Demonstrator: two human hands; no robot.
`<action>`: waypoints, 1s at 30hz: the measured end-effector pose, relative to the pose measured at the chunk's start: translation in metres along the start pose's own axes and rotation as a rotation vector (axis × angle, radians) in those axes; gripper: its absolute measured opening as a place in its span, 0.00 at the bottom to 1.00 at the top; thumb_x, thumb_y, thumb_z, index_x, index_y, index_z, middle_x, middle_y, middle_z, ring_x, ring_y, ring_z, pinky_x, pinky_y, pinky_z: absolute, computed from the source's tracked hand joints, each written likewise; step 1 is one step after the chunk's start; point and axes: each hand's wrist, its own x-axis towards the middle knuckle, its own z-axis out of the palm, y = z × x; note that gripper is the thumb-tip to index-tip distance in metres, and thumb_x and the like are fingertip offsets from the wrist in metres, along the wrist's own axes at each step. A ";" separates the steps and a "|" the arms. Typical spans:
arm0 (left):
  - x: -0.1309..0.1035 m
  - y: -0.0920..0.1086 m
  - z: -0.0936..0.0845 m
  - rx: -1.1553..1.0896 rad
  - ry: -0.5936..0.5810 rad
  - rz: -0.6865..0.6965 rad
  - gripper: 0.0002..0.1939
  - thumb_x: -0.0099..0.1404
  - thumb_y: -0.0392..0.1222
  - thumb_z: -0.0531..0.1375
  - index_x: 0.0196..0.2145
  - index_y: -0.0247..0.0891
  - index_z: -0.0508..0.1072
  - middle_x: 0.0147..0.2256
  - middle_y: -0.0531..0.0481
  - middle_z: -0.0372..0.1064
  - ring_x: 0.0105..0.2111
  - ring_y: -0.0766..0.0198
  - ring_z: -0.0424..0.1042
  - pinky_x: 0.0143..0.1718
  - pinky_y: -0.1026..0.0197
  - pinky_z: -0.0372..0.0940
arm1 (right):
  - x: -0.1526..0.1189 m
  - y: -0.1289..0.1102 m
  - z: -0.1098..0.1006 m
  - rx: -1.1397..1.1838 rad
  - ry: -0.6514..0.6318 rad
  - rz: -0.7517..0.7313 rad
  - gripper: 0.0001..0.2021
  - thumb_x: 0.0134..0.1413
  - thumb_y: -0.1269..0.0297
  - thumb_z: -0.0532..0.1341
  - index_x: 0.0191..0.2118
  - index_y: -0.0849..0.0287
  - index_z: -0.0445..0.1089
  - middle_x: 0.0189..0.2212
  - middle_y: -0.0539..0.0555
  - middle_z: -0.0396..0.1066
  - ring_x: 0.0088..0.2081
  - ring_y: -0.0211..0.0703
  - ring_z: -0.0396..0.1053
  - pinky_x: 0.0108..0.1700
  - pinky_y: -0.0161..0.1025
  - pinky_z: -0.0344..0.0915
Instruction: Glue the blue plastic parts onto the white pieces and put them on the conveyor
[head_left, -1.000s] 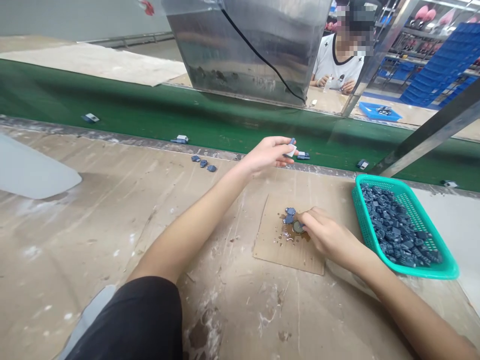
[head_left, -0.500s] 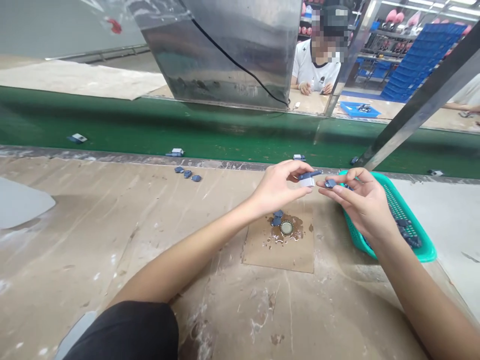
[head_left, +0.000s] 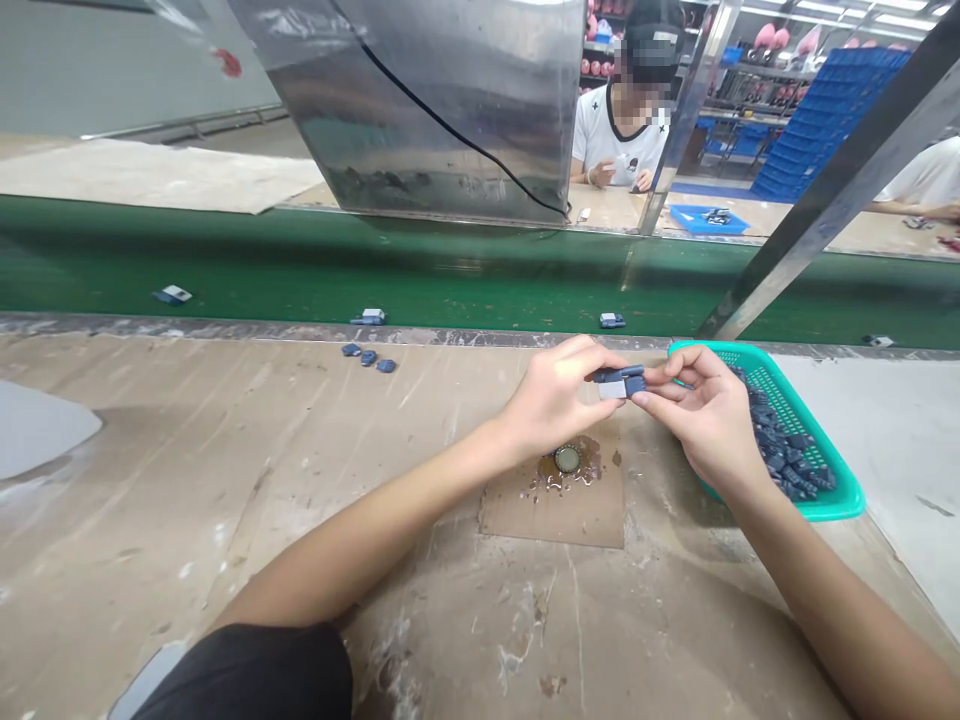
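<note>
My left hand [head_left: 551, 395] pinches a small white-and-dark-blue plastic part [head_left: 611, 388] between thumb and fingers. From the other side, my right hand [head_left: 705, 405] grips a small dark-blue piece [head_left: 635, 384], which touches the end of that part. Both hands are closed, above the table and left of a green basket [head_left: 851, 500] holding many dark-blue pieces [head_left: 787, 450]. Below my left hand a bottle cap [head_left: 568, 459] lies in a wet brown patch on a square of cardboard [head_left: 555, 520].
Several small dark-blue pieces [head_left: 368, 357] lie on the table at the left. Behind runs a green belt [head_left: 480, 285] carrying white-and-blue parts [head_left: 370, 316]. A slanted metal post [head_left: 817, 190] rises behind the basket. Across the belt sits a person [head_left: 619, 140] near a blue tray [head_left: 709, 220].
My right hand has moved left, bringing the dark-blue piece against the part in my left hand. Parts on the belt have shifted right, and the view has turned slightly.
</note>
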 end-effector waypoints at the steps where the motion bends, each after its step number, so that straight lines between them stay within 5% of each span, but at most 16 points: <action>1: 0.000 0.000 0.000 0.000 0.016 0.012 0.11 0.53 0.33 0.63 0.36 0.34 0.71 0.31 0.50 0.70 0.32 0.67 0.67 0.34 0.65 0.64 | 0.000 -0.001 -0.001 0.017 -0.004 0.005 0.17 0.36 0.67 0.70 0.28 0.58 0.60 0.28 0.48 0.65 0.35 0.37 0.69 0.39 0.34 0.69; 6: 0.001 0.009 0.000 -0.055 0.019 0.036 0.11 0.55 0.37 0.62 0.38 0.37 0.71 0.35 0.49 0.72 0.35 0.66 0.70 0.37 0.62 0.65 | 0.005 -0.005 -0.004 0.232 -0.220 0.198 0.15 0.44 0.57 0.67 0.34 0.55 0.63 0.30 0.48 0.64 0.34 0.38 0.68 0.36 0.36 0.70; 10: 0.000 0.018 -0.001 -0.075 0.037 0.037 0.11 0.55 0.36 0.62 0.38 0.38 0.72 0.36 0.49 0.73 0.35 0.65 0.70 0.38 0.61 0.66 | 0.003 -0.002 0.000 0.314 -0.451 0.351 0.25 0.43 0.43 0.63 0.43 0.54 0.62 0.34 0.53 0.68 0.36 0.45 0.69 0.39 0.44 0.69; 15: -0.005 0.032 0.002 -0.074 0.092 -0.023 0.10 0.55 0.33 0.61 0.37 0.39 0.73 0.33 0.49 0.72 0.33 0.66 0.70 0.36 0.63 0.66 | -0.009 0.000 0.007 0.379 -0.420 0.307 0.32 0.41 0.42 0.64 0.51 0.48 0.56 0.34 0.51 0.69 0.36 0.46 0.70 0.40 0.45 0.68; 19: 0.003 0.034 0.004 -0.082 0.056 0.015 0.11 0.56 0.39 0.62 0.39 0.38 0.72 0.35 0.48 0.72 0.35 0.66 0.70 0.38 0.63 0.65 | -0.007 -0.011 -0.001 0.296 -0.435 0.223 0.22 0.53 0.44 0.55 0.50 0.48 0.57 0.35 0.51 0.68 0.36 0.44 0.70 0.41 0.44 0.68; 22: 0.018 0.006 -0.001 0.011 -0.086 -0.013 0.12 0.58 0.40 0.60 0.41 0.38 0.72 0.39 0.48 0.72 0.39 0.63 0.69 0.43 0.61 0.63 | 0.005 -0.020 -0.031 -0.129 -0.452 0.104 0.23 0.56 0.50 0.54 0.55 0.50 0.55 0.41 0.54 0.67 0.40 0.44 0.68 0.44 0.44 0.66; 25: 0.031 -0.051 -0.009 0.268 -0.222 -0.225 0.12 0.55 0.34 0.59 0.39 0.35 0.72 0.40 0.45 0.71 0.41 0.58 0.68 0.45 0.58 0.61 | 0.018 -0.022 -0.075 -0.764 -0.359 -0.010 0.19 0.53 0.57 0.58 0.50 0.55 0.62 0.41 0.55 0.69 0.40 0.48 0.68 0.43 0.45 0.65; 30: 0.026 -0.130 -0.018 0.556 -0.304 -0.579 0.17 0.56 0.37 0.57 0.45 0.32 0.70 0.44 0.38 0.66 0.46 0.52 0.64 0.48 0.55 0.58 | 0.030 0.002 -0.117 -1.403 -0.358 0.178 0.05 0.47 0.70 0.59 0.33 0.61 0.69 0.29 0.56 0.71 0.33 0.50 0.69 0.35 0.42 0.64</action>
